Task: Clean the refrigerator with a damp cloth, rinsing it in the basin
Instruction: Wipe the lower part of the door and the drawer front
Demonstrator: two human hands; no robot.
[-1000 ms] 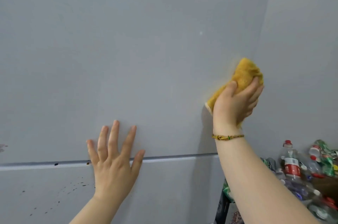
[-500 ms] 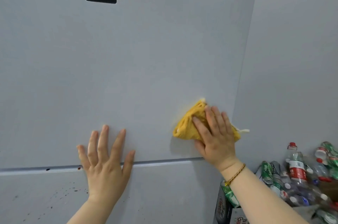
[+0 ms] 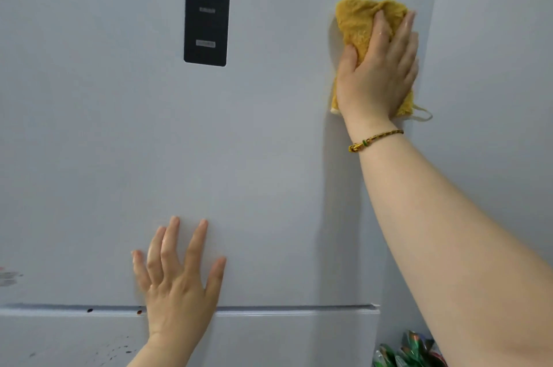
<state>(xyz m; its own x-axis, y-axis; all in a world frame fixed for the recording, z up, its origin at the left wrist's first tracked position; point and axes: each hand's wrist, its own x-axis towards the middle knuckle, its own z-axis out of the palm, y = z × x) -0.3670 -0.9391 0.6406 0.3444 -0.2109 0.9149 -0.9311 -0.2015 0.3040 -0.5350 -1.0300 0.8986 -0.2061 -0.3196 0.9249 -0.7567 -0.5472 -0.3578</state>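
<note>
The grey refrigerator door [image 3: 263, 157] fills the view. High on its right side, near the door's right edge, my right hand [image 3: 380, 73] presses a yellow cloth [image 3: 359, 22] flat against the door with straight fingers. My left hand [image 3: 179, 283] lies spread and flat on the door low down, just above the seam [image 3: 284, 308] between the upper and lower doors. Dark specks dot the seam and the lower door at the left [image 3: 116, 348].
A black control panel [image 3: 208, 7] sits at the top middle of the door. A grey wall [image 3: 493, 97] runs along the right of the refrigerator. Green cans and bottles [image 3: 407, 351] lie low at the right, beside the refrigerator.
My right hand has slid the yellow cloth from low on the door, near the seam, up to the upper right. My left hand stays flat on the door. The view has tilted upward.
</note>
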